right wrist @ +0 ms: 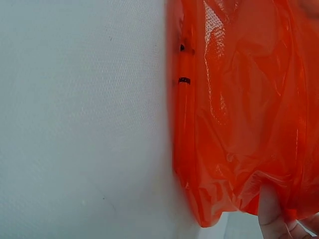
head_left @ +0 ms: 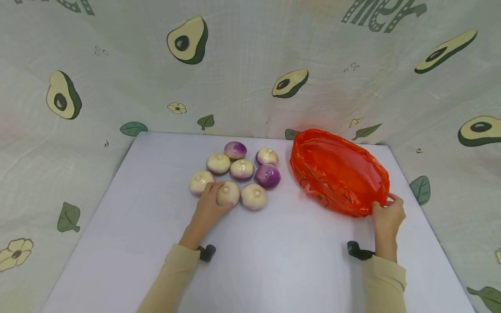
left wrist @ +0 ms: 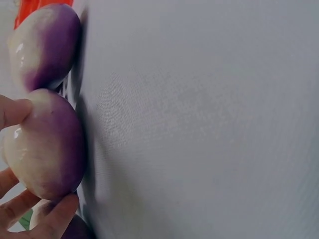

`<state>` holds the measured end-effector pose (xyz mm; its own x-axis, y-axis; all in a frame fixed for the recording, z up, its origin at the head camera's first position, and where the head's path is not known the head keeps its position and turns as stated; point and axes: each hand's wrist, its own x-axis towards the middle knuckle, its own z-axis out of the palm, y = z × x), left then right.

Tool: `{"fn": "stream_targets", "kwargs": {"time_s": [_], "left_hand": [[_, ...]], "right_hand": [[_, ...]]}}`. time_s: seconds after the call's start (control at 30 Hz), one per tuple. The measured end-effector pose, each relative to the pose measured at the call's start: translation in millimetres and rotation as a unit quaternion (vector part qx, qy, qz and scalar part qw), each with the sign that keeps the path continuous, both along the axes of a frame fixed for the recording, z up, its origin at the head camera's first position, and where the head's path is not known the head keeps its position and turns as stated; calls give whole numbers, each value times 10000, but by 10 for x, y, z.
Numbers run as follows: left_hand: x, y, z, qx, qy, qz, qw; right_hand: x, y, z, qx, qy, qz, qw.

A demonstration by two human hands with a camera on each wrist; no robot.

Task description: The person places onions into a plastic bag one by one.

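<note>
The held bulb point(head_left: 228, 194) sits at the near side of a group on the white table point(head_left: 274, 261), between two neighbouring bulbs. The left hand point(head_left: 209, 206) grips it, thumb and fingers curved around its sides. The head view presents its pale top; the left wrist view adds a purple underside facing the table. Seven other bulbs point(head_left: 268, 176), pale or purple on top, make up the group.

To the right of the group stands the red bag point(head_left: 313, 182). The right hand point(head_left: 388, 215) pinches its rim at the near right corner. The head view shows the bag's mouth spread wide; the right wrist view shows creased outer film and small black marks point(right wrist: 184, 80). Behind the table hangs an avocado-print cloth point(head_left: 242, 56).
</note>
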<state>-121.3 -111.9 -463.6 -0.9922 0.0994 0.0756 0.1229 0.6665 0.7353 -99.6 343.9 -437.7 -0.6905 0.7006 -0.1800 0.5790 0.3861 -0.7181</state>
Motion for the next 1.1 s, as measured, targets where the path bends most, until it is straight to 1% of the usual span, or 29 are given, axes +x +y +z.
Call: {"fn": "stream_targets", "kwargs": {"time_s": [0.1, 0.27, 0.47, 0.6, 0.7, 0.8, 1.0, 1.1], "left_hand": [[6, -9, -15, 32, -23, 9, 10000], [4, -8, -2, 45, -126, -7, 9999], [11, -4, -7, 48, -48, 33, 10000], [24, -5, -4, 37, 22, 88, 10000], [41, -6, 7, 71, 10, 109, 9999], [59, -17, 19, 73, -57, 100, 9999], [91, -57, 46, 65, -256, 227, 9994], [103, -73, 60, 29, -296, 258, 9992]], "right_hand": [[12, 1, 6, -20, -45, -54, 10000], [69, 25, 10, -92, -56, -139, 9998], [112, 20, 17, -95, -55, -92, 9999], [150, 13, 12, -109, -141, -92, 9998], [189, 10, 14, -149, -197, -128, 9996], [229, 6, 13, -159, -209, -150, 9995], [308, -9, 12, -44, -44, -139, 9999], [349, -15, 19, -33, -78, -116, 9999]]}}
